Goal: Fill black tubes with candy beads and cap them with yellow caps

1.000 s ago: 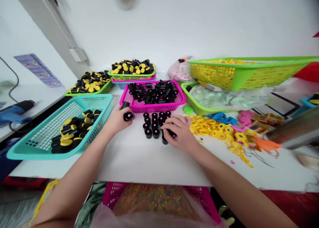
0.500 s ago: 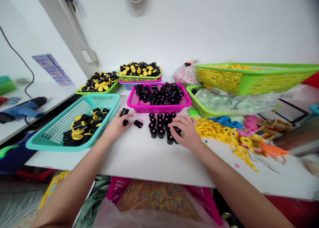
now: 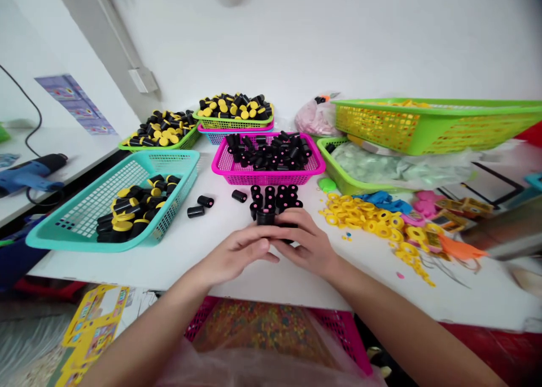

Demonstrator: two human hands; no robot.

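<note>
A tight block of upright black cylinders (image 3: 270, 192), with pink dots on their tops, stands on the white table. My left hand (image 3: 239, 251) reaches in from the near side, its fingers stretched out and overlapping the other hand's fingertips. Just above those fingertips, a black cylinder (image 3: 266, 217) stands at the front of the block. My right hand (image 3: 307, 243) curves its fingers around the block's near right side, with dark cylinder parts showing between them. The fingers partly hide the front cylinders. Three loose black cylinders (image 3: 239, 196) lie on their sides to the left.
A pink basket (image 3: 271, 177) of black cylinders stands behind the block. The turquoise basket (image 3: 40, 237) at left holds yellow-capped ones. Yellow rings (image 3: 372, 218) are heaped at right, near a green basket (image 3: 417, 136). A blue heat gun (image 3: 31, 172) lies far left.
My left hand has let go of black cylinders at the left, leaving them lying there, and moved right to the block. My right hand has shifted to the block's near side, meeting it.
</note>
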